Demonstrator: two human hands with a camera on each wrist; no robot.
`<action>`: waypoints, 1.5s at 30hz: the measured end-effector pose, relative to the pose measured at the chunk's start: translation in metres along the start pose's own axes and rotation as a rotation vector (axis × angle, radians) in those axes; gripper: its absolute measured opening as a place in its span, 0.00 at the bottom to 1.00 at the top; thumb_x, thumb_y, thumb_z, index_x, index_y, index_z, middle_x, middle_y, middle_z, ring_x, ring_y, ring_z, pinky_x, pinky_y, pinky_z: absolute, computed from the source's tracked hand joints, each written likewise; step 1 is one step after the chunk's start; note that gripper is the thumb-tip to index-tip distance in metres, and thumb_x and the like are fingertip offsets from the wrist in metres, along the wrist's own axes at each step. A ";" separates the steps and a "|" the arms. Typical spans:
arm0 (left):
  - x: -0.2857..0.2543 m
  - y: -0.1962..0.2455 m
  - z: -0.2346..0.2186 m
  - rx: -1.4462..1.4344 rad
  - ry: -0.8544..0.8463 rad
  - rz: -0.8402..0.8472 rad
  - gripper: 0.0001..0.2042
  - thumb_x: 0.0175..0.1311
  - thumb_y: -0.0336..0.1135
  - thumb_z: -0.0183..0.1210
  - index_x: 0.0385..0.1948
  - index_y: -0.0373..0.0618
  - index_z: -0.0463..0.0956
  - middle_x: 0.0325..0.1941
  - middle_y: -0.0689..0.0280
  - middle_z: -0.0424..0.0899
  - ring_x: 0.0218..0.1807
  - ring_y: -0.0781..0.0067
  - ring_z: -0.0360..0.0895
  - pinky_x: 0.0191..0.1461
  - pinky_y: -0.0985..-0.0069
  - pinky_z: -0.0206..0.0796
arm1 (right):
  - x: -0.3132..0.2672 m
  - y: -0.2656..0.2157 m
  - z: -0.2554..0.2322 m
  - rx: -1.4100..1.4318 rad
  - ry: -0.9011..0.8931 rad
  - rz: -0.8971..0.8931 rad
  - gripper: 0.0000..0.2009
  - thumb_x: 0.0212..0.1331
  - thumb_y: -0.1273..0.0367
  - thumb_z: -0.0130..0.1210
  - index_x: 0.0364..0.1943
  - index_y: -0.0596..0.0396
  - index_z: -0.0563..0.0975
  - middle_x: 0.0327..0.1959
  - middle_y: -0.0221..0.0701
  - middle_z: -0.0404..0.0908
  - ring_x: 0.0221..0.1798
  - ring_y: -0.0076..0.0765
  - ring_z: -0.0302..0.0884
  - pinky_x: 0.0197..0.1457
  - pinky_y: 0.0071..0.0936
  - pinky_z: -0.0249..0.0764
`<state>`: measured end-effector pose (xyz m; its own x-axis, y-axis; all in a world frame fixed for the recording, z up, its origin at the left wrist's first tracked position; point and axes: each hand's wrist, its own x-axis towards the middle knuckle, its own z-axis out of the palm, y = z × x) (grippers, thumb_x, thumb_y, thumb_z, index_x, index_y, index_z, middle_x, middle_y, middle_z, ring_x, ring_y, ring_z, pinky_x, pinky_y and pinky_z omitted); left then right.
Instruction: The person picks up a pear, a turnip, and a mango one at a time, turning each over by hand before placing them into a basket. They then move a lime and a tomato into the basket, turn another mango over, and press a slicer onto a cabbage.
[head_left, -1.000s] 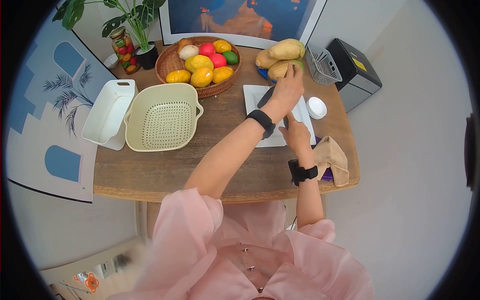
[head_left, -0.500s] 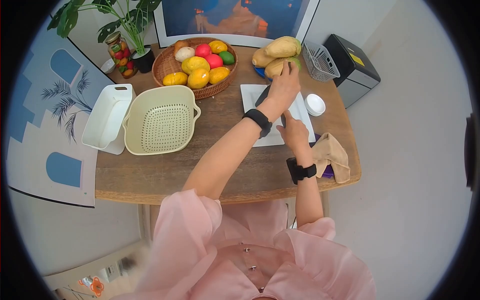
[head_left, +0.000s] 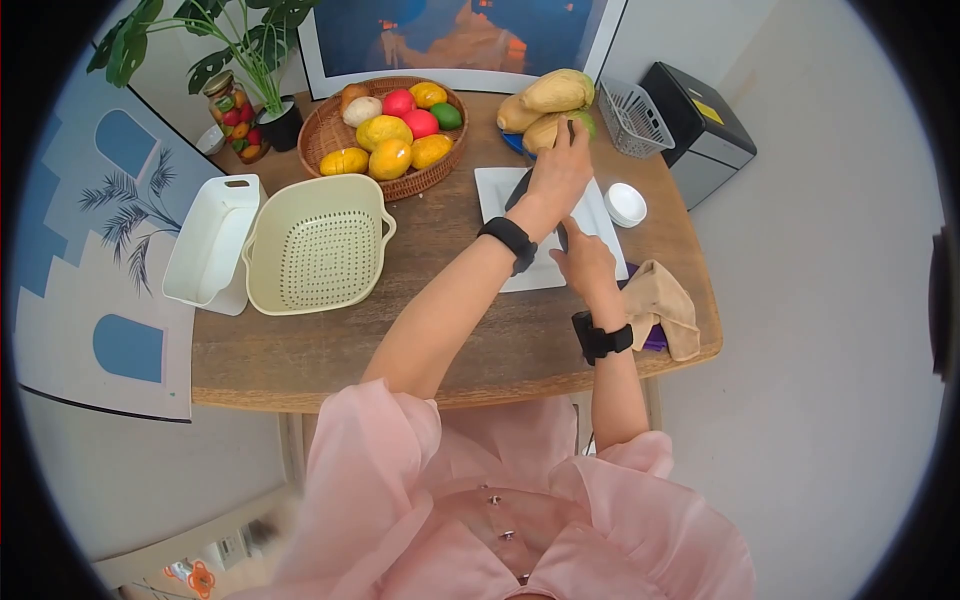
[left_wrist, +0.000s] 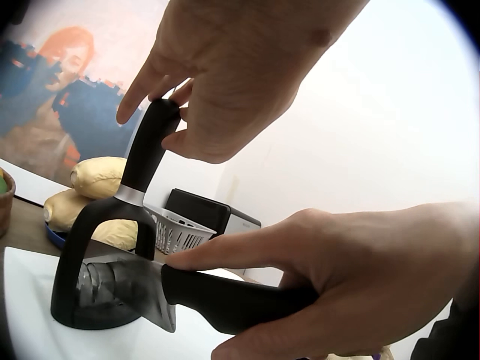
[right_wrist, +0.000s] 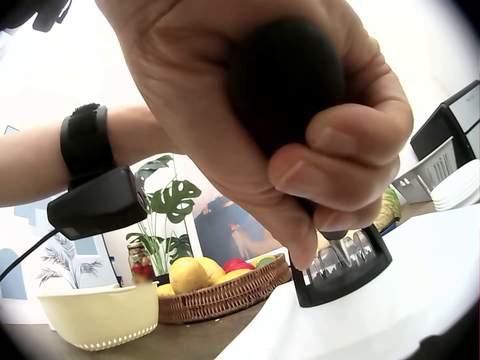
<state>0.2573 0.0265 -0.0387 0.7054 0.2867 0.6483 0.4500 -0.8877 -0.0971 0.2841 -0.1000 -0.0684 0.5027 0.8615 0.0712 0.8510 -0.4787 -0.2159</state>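
Observation:
My left hand (head_left: 562,182) grips the upright black handle of a knife sharpener (left_wrist: 66,262) from above. The sharpener's looped base stands on a white rectangular tray (head_left: 493,190), with metal slots showing inside it. My right hand (head_left: 592,266) holds a kitchen knife (left_wrist: 217,296) by its black handle, index finger stretched along the top. The knife's broad blade passes into the sharpener's slots in the left wrist view. The right wrist view shows the knife handle's butt (right_wrist: 289,79) within curled fingers, which partly cover the sharpener.
Left of the tray stand a cream colander (head_left: 320,290) and a white bin (head_left: 190,285). Behind are a wicker basket (head_left: 318,140) of fruit and yellow oblong produce (head_left: 556,92) on a blue plate. A white bowl (head_left: 626,205) and a beige cloth (head_left: 662,308) lie to the right.
The head view has shifted slightly, sliding the tabletop scene a little left. Both hands keep nearly the same places over the tray, with knife and sharpener still held.

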 end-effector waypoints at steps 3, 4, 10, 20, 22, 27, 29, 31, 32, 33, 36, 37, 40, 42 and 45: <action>0.000 0.000 0.001 0.018 -0.007 0.001 0.21 0.48 0.24 0.56 0.47 0.21 0.68 0.57 0.46 0.62 0.61 0.46 0.62 0.43 0.74 0.76 | -0.001 -0.001 0.000 0.003 0.005 -0.002 0.32 0.49 0.68 0.61 0.61 0.43 0.63 0.29 0.42 0.81 0.35 0.49 0.80 0.37 0.41 0.75; -0.001 0.001 0.001 0.022 -0.006 0.005 0.21 0.48 0.24 0.55 0.46 0.22 0.68 0.57 0.46 0.62 0.61 0.45 0.62 0.43 0.74 0.76 | -0.002 -0.001 -0.002 0.003 0.007 -0.005 0.32 0.49 0.68 0.61 0.61 0.43 0.63 0.29 0.42 0.81 0.35 0.49 0.80 0.37 0.41 0.75; 0.000 -0.001 0.003 0.026 0.006 0.012 0.21 0.48 0.24 0.56 0.46 0.22 0.69 0.57 0.45 0.63 0.61 0.45 0.61 0.43 0.74 0.76 | -0.013 -0.003 -0.009 0.011 -0.017 0.011 0.31 0.49 0.68 0.61 0.61 0.43 0.63 0.28 0.43 0.81 0.34 0.49 0.80 0.37 0.41 0.75; -0.001 0.000 -0.001 0.031 -0.036 0.011 0.23 0.48 0.25 0.56 0.48 0.22 0.67 0.58 0.45 0.62 0.62 0.45 0.61 0.45 0.74 0.75 | -0.004 -0.002 0.001 0.024 0.004 0.011 0.32 0.48 0.68 0.61 0.61 0.44 0.63 0.27 0.44 0.81 0.33 0.50 0.80 0.36 0.42 0.75; 0.000 0.000 0.000 0.037 -0.028 0.009 0.24 0.48 0.25 0.56 0.49 0.22 0.66 0.58 0.45 0.62 0.62 0.45 0.61 0.45 0.74 0.75 | -0.006 -0.003 -0.002 0.015 -0.004 0.011 0.32 0.48 0.68 0.61 0.61 0.44 0.63 0.27 0.43 0.81 0.32 0.50 0.80 0.35 0.42 0.75; 0.000 0.000 0.001 0.032 -0.017 0.004 0.24 0.47 0.25 0.57 0.49 0.22 0.66 0.58 0.45 0.61 0.62 0.45 0.61 0.45 0.74 0.75 | -0.008 -0.002 -0.005 0.025 0.001 -0.009 0.32 0.49 0.69 0.61 0.61 0.44 0.63 0.27 0.44 0.81 0.33 0.50 0.80 0.35 0.41 0.75; -0.001 -0.001 -0.001 0.007 -0.031 0.004 0.24 0.47 0.25 0.57 0.49 0.22 0.66 0.58 0.45 0.61 0.62 0.46 0.60 0.45 0.74 0.75 | -0.004 -0.001 0.000 0.031 0.015 -0.004 0.32 0.49 0.69 0.61 0.61 0.45 0.63 0.26 0.44 0.81 0.33 0.50 0.80 0.35 0.42 0.75; 0.000 0.001 -0.002 0.015 -0.042 0.003 0.24 0.47 0.25 0.57 0.49 0.22 0.66 0.58 0.45 0.61 0.62 0.46 0.60 0.44 0.74 0.75 | -0.001 0.001 0.008 0.038 0.029 -0.007 0.32 0.49 0.69 0.60 0.61 0.45 0.63 0.26 0.44 0.81 0.32 0.50 0.80 0.35 0.42 0.75; 0.000 0.000 -0.001 0.025 -0.049 0.001 0.24 0.47 0.25 0.58 0.49 0.22 0.66 0.59 0.45 0.61 0.62 0.46 0.60 0.44 0.74 0.75 | 0.002 0.002 0.011 0.043 0.046 -0.016 0.32 0.48 0.69 0.60 0.61 0.45 0.62 0.26 0.44 0.81 0.32 0.50 0.80 0.35 0.42 0.75; 0.000 -0.001 -0.001 0.029 -0.049 -0.002 0.24 0.47 0.25 0.58 0.49 0.22 0.66 0.59 0.45 0.61 0.62 0.46 0.60 0.44 0.74 0.75 | 0.003 0.003 0.014 0.048 0.063 -0.024 0.32 0.48 0.69 0.60 0.61 0.45 0.62 0.26 0.44 0.80 0.32 0.51 0.80 0.35 0.42 0.75; 0.000 0.001 -0.002 0.035 -0.047 0.001 0.24 0.47 0.25 0.57 0.49 0.23 0.66 0.59 0.45 0.61 0.63 0.46 0.60 0.45 0.74 0.75 | 0.000 -0.001 0.010 0.032 0.045 -0.016 0.32 0.48 0.69 0.61 0.61 0.45 0.62 0.25 0.44 0.80 0.31 0.51 0.80 0.34 0.42 0.74; -0.001 0.001 -0.002 0.043 -0.043 0.005 0.24 0.47 0.25 0.57 0.49 0.23 0.67 0.59 0.45 0.61 0.63 0.46 0.60 0.45 0.75 0.75 | -0.002 -0.002 0.007 0.032 0.046 -0.019 0.32 0.48 0.69 0.61 0.61 0.45 0.62 0.25 0.44 0.80 0.31 0.51 0.80 0.34 0.42 0.74; -0.001 0.000 -0.001 0.046 -0.045 0.004 0.24 0.48 0.25 0.57 0.50 0.23 0.67 0.59 0.45 0.61 0.62 0.46 0.60 0.46 0.75 0.75 | -0.012 -0.003 -0.005 0.059 -0.027 0.029 0.30 0.50 0.66 0.60 0.60 0.43 0.63 0.29 0.47 0.80 0.36 0.55 0.78 0.38 0.45 0.73; 0.000 0.000 0.000 0.037 -0.053 0.002 0.24 0.48 0.26 0.57 0.50 0.23 0.67 0.59 0.45 0.61 0.62 0.46 0.60 0.47 0.75 0.74 | -0.022 -0.001 -0.009 0.064 -0.040 0.020 0.32 0.50 0.67 0.60 0.62 0.42 0.61 0.31 0.48 0.80 0.36 0.56 0.78 0.39 0.45 0.73; -0.001 -0.001 0.001 0.034 -0.028 0.009 0.24 0.48 0.25 0.57 0.50 0.23 0.66 0.58 0.45 0.61 0.62 0.45 0.60 0.47 0.74 0.74 | -0.034 0.007 -0.010 0.037 0.024 -0.045 0.33 0.49 0.68 0.61 0.62 0.44 0.62 0.25 0.46 0.80 0.31 0.52 0.79 0.34 0.41 0.75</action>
<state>0.2565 0.0268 -0.0399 0.7241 0.2891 0.6262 0.4616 -0.8777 -0.1285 0.2749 -0.1346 -0.0625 0.4678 0.8776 0.1049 0.8669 -0.4324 -0.2481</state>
